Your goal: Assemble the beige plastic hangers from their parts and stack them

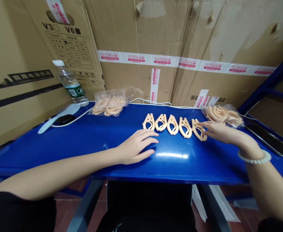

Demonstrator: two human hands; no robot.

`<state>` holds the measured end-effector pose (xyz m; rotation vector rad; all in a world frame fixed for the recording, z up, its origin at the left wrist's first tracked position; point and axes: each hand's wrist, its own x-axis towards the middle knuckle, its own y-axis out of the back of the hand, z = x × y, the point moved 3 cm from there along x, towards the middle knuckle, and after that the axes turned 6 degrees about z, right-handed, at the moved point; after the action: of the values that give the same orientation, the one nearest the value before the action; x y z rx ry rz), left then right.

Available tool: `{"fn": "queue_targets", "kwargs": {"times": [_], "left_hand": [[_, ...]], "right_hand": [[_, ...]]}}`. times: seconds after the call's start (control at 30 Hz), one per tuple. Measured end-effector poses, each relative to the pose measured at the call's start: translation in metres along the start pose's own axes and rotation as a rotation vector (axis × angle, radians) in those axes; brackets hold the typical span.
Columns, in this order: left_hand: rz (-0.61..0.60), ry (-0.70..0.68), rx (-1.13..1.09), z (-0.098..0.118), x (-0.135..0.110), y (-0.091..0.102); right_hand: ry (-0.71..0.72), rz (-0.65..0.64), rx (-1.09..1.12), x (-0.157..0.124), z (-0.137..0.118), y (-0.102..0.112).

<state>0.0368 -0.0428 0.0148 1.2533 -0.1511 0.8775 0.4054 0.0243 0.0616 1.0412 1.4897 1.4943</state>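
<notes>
Several peach plastic folding hangers, folded up, lie in a row across the blue table. My left hand is palm down with its fingers apart, just in front of the leftmost hanger, and holds nothing. At the other end of the row, the fingers of my right hand are on the upper right side of the last hanger, which tilts more than the others. Between these two are the second hanger, the middle hanger and another hanger.
Clear bags of similar peach parts lie behind, one bag left and one bag right. A water bottle, a pale blue paddle-shaped thing and a black mouse-like object are left. A phone-like slab lies right. Cardboard walls the back.
</notes>
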Motion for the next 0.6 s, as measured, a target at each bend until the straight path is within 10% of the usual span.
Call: {"fn": "queue_targets", "kwargs": {"times": [0.33,0.6], "left_hand": [[-0.149,0.353,0.204,-0.013,0.018,-0.024],[-0.226,0.496,0.242,-0.046,0.041,-0.028]], "right_hand": [[0.129,0.106,-0.036,-0.023,-0.065,-0.046],[0.151,0.032,0.009,0.021,-0.085,-0.046]]}}
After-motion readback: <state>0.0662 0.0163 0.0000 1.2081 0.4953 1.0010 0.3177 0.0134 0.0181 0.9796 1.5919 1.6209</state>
